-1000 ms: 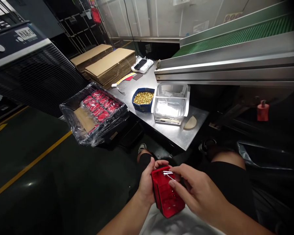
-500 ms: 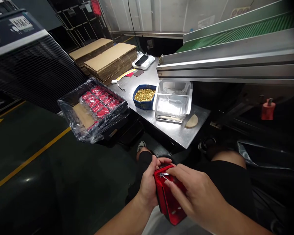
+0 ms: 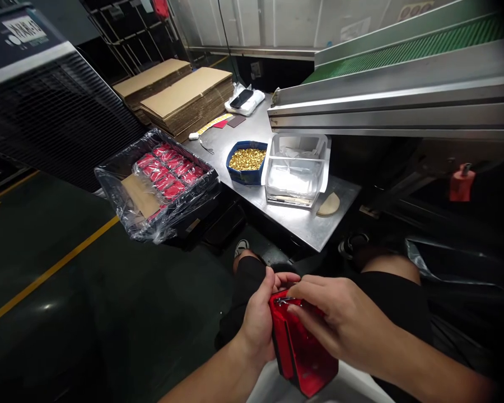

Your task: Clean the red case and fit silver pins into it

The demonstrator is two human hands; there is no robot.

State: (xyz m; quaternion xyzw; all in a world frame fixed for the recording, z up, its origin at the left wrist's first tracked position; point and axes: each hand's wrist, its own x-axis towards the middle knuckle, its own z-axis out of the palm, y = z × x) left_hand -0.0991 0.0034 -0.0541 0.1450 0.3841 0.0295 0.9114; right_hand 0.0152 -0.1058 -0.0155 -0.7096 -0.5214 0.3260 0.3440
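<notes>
Low in the head view, over my lap, my left hand [image 3: 260,319] is wrapped around the left side of a red plastic part [image 3: 304,358] and holds it upright. My right hand [image 3: 340,324] lies over the part's top right, its fingers pinched on a small metal wire clip [image 3: 286,301] at the part's upper edge. The lower right of the red part shows below my right hand.
A steel table [image 3: 302,224] ahead carries a blue bowl of small gold pieces [image 3: 246,161], a clear plastic box [image 3: 296,173] and flat cardboard stacks [image 3: 185,98]. A plastic-wrapped black tray of red parts [image 3: 159,182] sits left. A green conveyor [image 3: 403,56] runs upper right.
The red part has tilted more upright and shifted slightly right and down. My right hand has closed in over its top with the wire clip. The view moved a little.
</notes>
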